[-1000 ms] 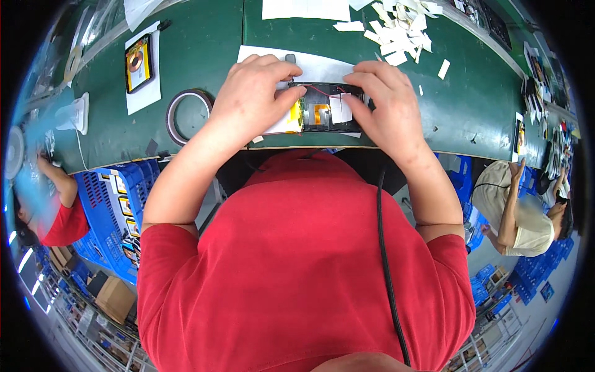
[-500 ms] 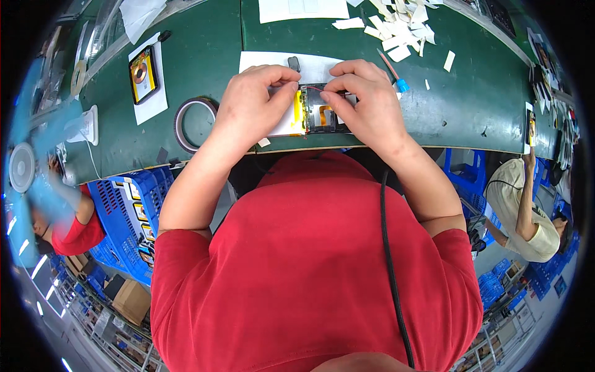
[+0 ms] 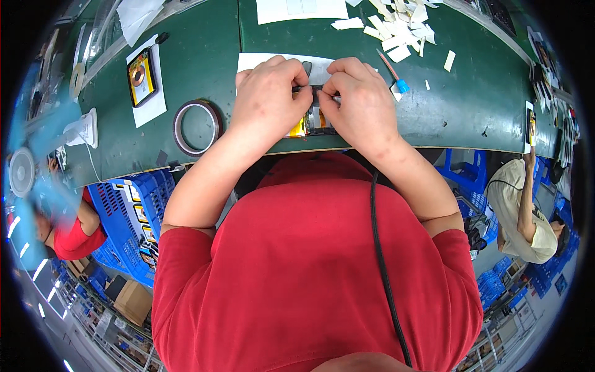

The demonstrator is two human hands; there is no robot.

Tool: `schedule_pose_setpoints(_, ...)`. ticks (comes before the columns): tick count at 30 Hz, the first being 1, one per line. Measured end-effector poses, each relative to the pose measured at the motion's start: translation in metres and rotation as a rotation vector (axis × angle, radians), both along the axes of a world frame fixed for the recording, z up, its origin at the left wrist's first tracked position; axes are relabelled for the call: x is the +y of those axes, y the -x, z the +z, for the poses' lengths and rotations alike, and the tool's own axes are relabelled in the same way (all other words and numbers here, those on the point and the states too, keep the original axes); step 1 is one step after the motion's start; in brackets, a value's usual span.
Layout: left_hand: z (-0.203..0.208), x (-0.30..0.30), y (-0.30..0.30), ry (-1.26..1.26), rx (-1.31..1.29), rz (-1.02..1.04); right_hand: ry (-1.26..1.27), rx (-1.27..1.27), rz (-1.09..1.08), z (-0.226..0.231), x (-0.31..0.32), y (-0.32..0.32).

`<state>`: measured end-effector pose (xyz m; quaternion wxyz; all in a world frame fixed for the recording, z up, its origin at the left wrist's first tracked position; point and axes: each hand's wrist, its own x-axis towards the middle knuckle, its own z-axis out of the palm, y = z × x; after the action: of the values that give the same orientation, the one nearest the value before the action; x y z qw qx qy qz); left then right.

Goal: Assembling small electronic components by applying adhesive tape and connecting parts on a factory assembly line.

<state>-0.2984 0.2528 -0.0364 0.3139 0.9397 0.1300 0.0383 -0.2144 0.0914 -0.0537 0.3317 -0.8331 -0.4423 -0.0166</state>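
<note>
In front of me an opened, flat electronic device [image 3: 320, 121] lies near the table's edge, black with orange-brown film on it. Yellow tape [image 3: 297, 130] shows at its left side. My left hand [image 3: 269, 99] covers its left part, thumb and fingertips closed at the top edge. From the right my right hand [image 3: 364, 105] pinches at the same edge, its tips close to the left ones. Whatever is between the fingers is hidden or too small to name. A small dark grey piece [image 3: 307, 66] stands just beyond my left fingertips, over white paper [image 3: 251, 61].
A tape roll [image 3: 178, 127] and a similar device [image 3: 141, 75] on paper lie to the left. A blue-ended tool [image 3: 401, 85] and white paper strips [image 3: 403, 34] are at the right and far right. Blue crates [image 3: 124, 217] stand below the table; co-workers sit at both sides.
My left hand has moved right, closer to the right hand, and now covers more of the device. The thin red wire seen earlier is hidden. The small grey piece has shifted right.
</note>
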Motion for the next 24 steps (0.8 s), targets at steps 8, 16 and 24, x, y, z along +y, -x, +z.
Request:
schedule_pose_setpoints(8,-0.007,-0.012,0.000,-0.094,-0.017,0.060,-0.129,0.125,0.006,-0.001,-0.007,-0.003)
schedule_pose_setpoints(16,-0.013,-0.020,0.003,-0.183,-0.094,0.070,-0.012,0.135,-0.008,0.001,0.001,-0.010)
schedule_pose_setpoints(24,-0.006,-0.015,0.004,-0.249,-0.104,0.027,-0.104,0.269,0.103,0.008,-0.018,-0.016)
